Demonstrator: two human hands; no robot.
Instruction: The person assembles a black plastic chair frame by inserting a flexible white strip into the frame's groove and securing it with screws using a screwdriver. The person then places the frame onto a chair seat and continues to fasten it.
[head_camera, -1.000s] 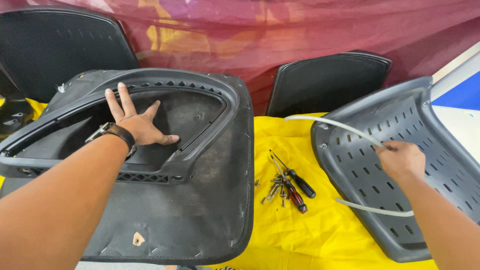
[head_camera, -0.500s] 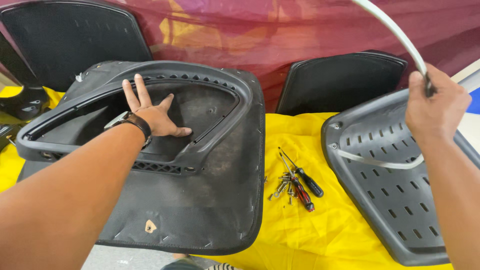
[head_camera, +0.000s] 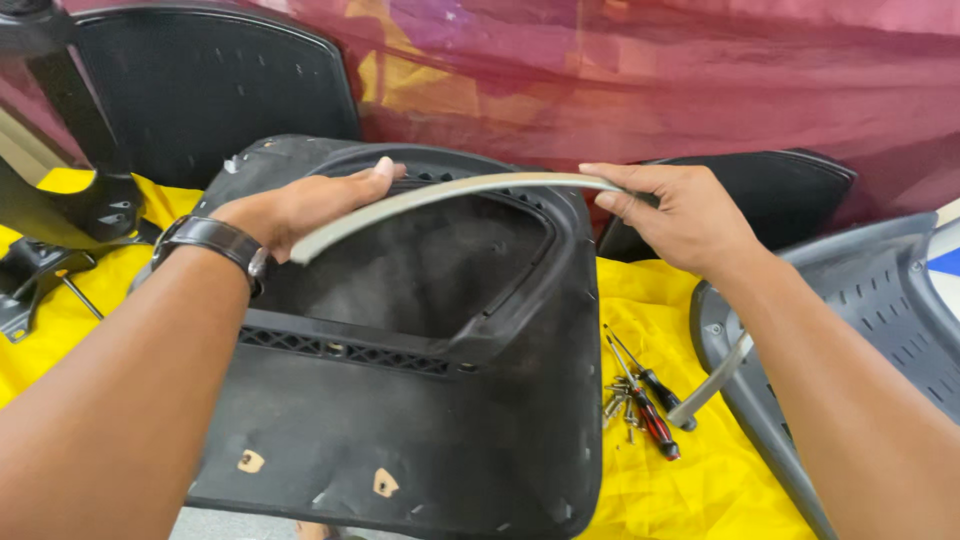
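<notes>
I grasp the curved grey strip (head_camera: 450, 195) with my left hand (head_camera: 300, 205) and right hand (head_camera: 680, 215), above the black chair panel (head_camera: 400, 420) on the yellow cloth (head_camera: 700, 490).

Around your work, the bystanders
You have a yellow cloth (head_camera: 690, 300) under two screwdrivers (head_camera: 648, 400) beside loose screws (head_camera: 617, 402), a grey perforated shell (head_camera: 880, 320) to the right, black seat backs (head_camera: 215, 95) against a maroon drape (head_camera: 650, 80)

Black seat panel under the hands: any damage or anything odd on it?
Yes. The black seat panel shows two small tan patches near its front edge where the dark covering looks torn or worn through. Loose screws lie scattered beside the screwdrivers.
</notes>
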